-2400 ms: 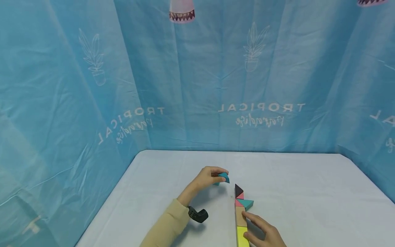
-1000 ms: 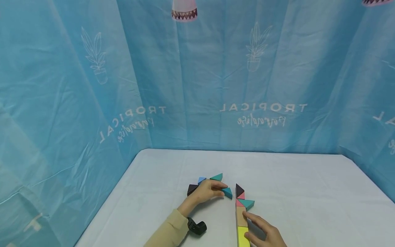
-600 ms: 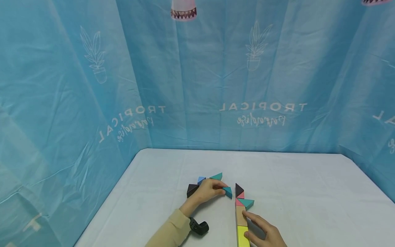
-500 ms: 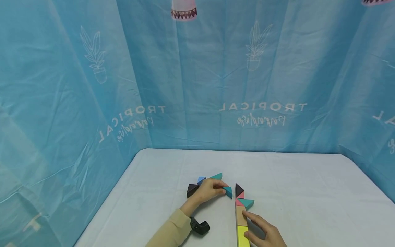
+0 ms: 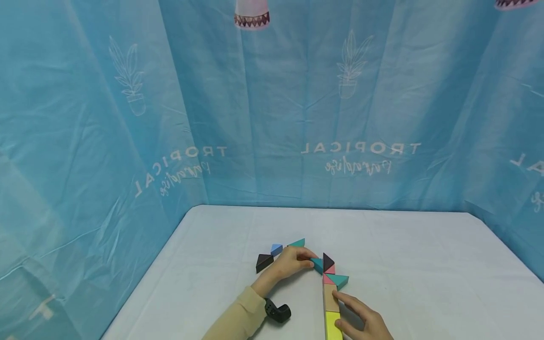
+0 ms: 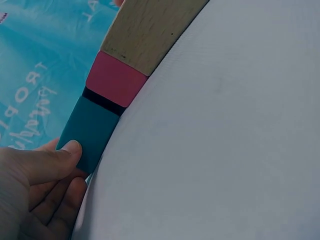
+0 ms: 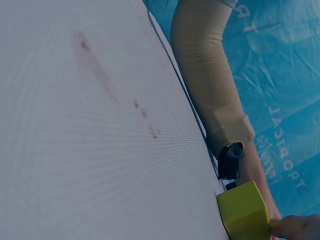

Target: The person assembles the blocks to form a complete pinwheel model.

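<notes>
Left hand (image 5: 291, 262) nearer block row (image 5: 331, 297)

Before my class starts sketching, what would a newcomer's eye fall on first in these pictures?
Likely the bright yellow block at the near end of the visible row of blocks, touched by the right hand. Next, the teal block that the left hand pinches beside the row's far end. Behind the white table, the blue curtain fills the background.
</notes>
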A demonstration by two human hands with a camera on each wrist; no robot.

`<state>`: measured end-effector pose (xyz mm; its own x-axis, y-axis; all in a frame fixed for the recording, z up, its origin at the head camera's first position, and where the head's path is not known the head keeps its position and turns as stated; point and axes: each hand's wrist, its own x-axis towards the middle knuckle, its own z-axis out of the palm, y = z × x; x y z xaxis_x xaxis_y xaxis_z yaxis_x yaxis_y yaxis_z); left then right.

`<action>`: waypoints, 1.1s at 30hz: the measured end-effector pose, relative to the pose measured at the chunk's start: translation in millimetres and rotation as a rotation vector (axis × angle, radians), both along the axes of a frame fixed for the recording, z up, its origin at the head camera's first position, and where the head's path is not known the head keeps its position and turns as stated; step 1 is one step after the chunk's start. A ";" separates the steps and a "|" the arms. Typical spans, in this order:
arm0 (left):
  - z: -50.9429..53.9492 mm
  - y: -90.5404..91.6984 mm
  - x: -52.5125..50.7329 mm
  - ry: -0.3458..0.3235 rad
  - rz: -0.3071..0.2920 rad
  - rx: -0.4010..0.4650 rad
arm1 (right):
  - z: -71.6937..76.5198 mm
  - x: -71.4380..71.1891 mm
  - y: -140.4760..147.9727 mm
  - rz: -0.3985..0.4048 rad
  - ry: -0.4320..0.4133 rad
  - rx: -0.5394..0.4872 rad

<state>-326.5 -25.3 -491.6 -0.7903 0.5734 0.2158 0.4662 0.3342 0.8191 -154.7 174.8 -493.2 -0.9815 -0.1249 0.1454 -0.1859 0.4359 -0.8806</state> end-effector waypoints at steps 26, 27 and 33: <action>0.2 3.3 -0.4 -0.004 -0.006 -0.025 | -4.7 -1.2 0.8 0.019 0.033 -0.008; 0.3 3.1 -0.3 -0.004 -0.007 -0.021 | -4.7 -1.4 0.9 0.019 0.035 -0.006; 12.4 -4.4 7.2 0.000 0.007 0.061 | -3.4 -1.0 2.5 0.028 0.001 0.014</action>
<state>-319.3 -29.6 -479.2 -0.7944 0.5535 0.2503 0.4638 0.2867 0.8382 -155.7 177.3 -496.6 -0.9775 -0.1544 0.1440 -0.1987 0.4426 -0.8744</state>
